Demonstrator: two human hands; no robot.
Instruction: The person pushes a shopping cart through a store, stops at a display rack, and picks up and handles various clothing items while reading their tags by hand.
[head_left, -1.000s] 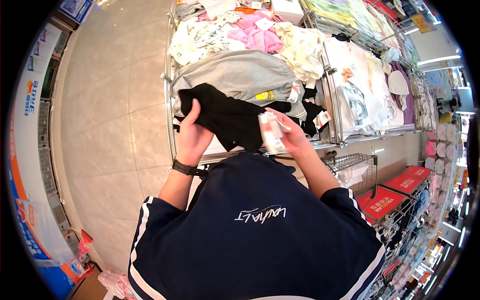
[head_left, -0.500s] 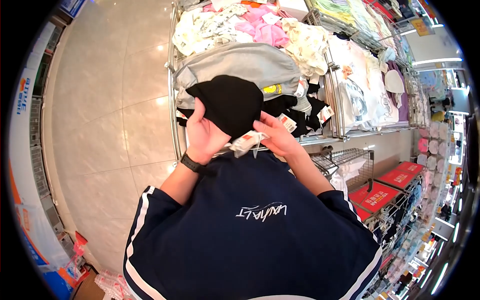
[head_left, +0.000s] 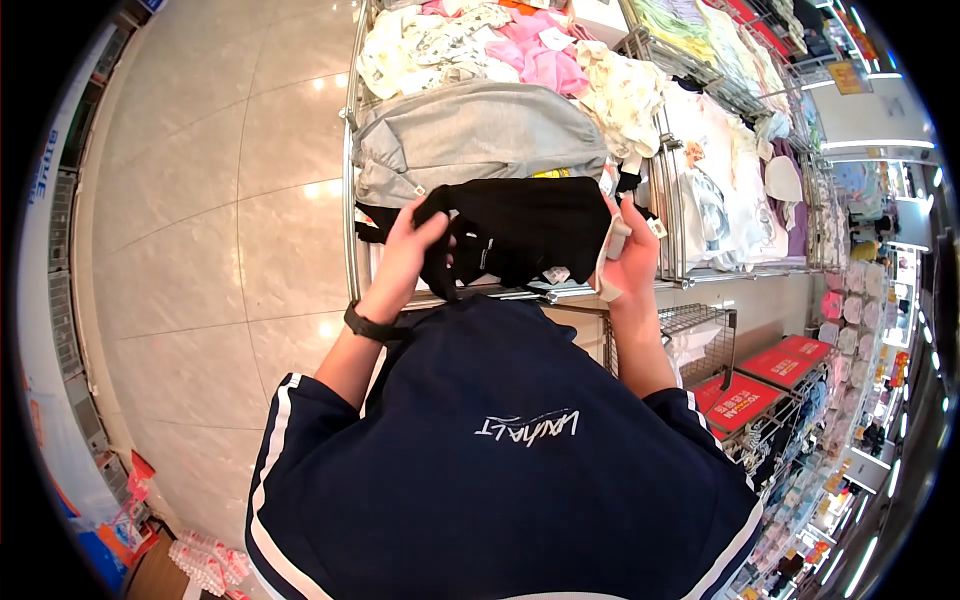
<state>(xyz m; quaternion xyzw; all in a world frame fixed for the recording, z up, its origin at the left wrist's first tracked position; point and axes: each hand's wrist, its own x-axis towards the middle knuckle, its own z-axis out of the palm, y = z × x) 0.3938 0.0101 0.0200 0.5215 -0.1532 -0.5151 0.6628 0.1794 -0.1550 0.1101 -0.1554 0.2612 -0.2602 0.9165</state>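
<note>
A black garment [head_left: 540,215] is stretched out sideways between my hands, over the near end of the metal display rack. My left hand [head_left: 408,250] grips its left edge, fingers curled into the cloth. At the opposite edge, my right hand [head_left: 632,258] is closed on the garment beside a pale strip, which may be a tag or trim. Small white marks show on the black fabric, and its exact kind is unclear. Just beyond lies a grey garment [head_left: 480,130], laid flat with a yellow patch partly covered by the black cloth.
Pink clothing [head_left: 540,65] and cream clothing [head_left: 620,100] are heaped farther back. Metal rails [head_left: 672,210] divide the display from white shirts [head_left: 735,200] on the right. A wire basket [head_left: 690,335] and red signs [head_left: 735,400] stand nearer on that side. Tiled floor [head_left: 190,220] runs along the left.
The black garment went from a bunched, folded shape to spread wide. My hands moved apart, the right one outward to the right edge. The white tag near the right hand shifted with it.
</note>
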